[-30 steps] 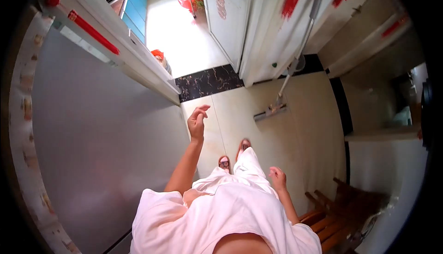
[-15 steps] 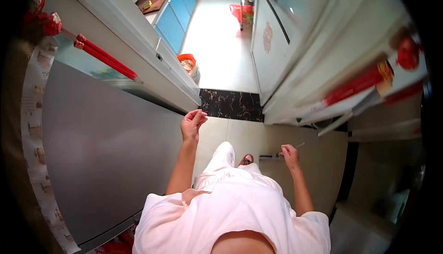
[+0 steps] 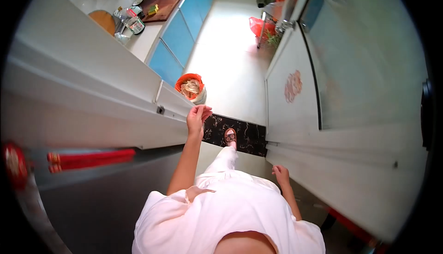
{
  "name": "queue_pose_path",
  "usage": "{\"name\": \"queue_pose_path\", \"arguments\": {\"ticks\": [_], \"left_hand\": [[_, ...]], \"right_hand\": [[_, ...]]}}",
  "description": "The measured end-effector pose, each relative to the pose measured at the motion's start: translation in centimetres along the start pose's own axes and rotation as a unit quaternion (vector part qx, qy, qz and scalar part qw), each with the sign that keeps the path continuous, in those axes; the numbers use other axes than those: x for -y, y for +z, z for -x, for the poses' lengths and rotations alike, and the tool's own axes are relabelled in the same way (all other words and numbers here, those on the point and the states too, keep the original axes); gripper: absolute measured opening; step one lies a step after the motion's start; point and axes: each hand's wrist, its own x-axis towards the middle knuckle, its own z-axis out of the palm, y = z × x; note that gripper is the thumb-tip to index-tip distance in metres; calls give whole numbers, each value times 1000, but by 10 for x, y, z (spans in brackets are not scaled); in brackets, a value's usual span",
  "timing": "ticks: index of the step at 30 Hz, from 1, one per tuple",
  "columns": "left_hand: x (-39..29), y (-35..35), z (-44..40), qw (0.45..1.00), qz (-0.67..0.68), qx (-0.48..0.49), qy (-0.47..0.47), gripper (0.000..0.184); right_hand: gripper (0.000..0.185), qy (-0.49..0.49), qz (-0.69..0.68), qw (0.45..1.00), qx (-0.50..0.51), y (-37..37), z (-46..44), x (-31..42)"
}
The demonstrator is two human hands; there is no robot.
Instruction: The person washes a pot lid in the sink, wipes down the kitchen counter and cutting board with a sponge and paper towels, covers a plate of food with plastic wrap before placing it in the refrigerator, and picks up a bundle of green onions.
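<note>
My left hand point(image 3: 198, 117) is held out ahead at the doorway's left side, close to the white door frame point(image 3: 177, 115). Its fingers are loosely bent and slightly apart, and I see nothing in them. Lower down on the right, my right hand point(image 3: 281, 174) hangs beside my hip, near the base of the white door point(image 3: 295, 152). Its fingers are half curled, with nothing visible in them. One sandalled foot point(image 3: 230, 138) is on the black marbled threshold point(image 3: 251, 136) between the two hands.
Past the doorway lies a kitchen with a pale floor point(image 3: 230, 55). An orange-lined bin point(image 3: 190, 87) stands just inside on the left, beside blue cabinets point(image 3: 166, 64). Above are a cutting board point(image 3: 164, 2) and bottles point(image 3: 134, 23). A red bag point(image 3: 261, 27) is on the right.
I have moved forward to the doorway, and a foot is now on the threshold. The bin and counter appear nearer. My right hand has shifted lower and slightly left in view.
</note>
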Motion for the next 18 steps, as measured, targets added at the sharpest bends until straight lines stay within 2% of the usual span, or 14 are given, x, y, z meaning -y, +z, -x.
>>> {"name": "queue_pose_path", "arguments": {"ticks": [1, 5, 8, 9, 12, 16, 18], "left_hand": [[-1, -2, -34, 1000, 4, -7, -13, 13], [2, -18, -157, 991, 63, -79, -82, 10], [5, -31, -229, 978, -29, -196, -68, 9], [19, -53, -256, 971, -54, -231, -33, 11], [15, -78, -302, 879, -298, -373, 24, 18], [44, -147, -369, 785, -408, -441, 149, 11], [40, -167, -385, 807, -371, -457, 37, 8]], "right_hand": [[20, 41, -8, 999, 13, 4, -26, 8], [22, 50, 59, 997, 28, 6, -115, 52], [22, 51, -22, 998, 22, 8, -179, 91], [22, 51, -49, 997, 28, 9, -201, 91], [22, 89, -39, 994, 48, 5, -259, 126], [23, 7, 108, 992, 69, 1, -351, 146], [27, 29, 137, 983, 116, -10, -419, 114]]}}
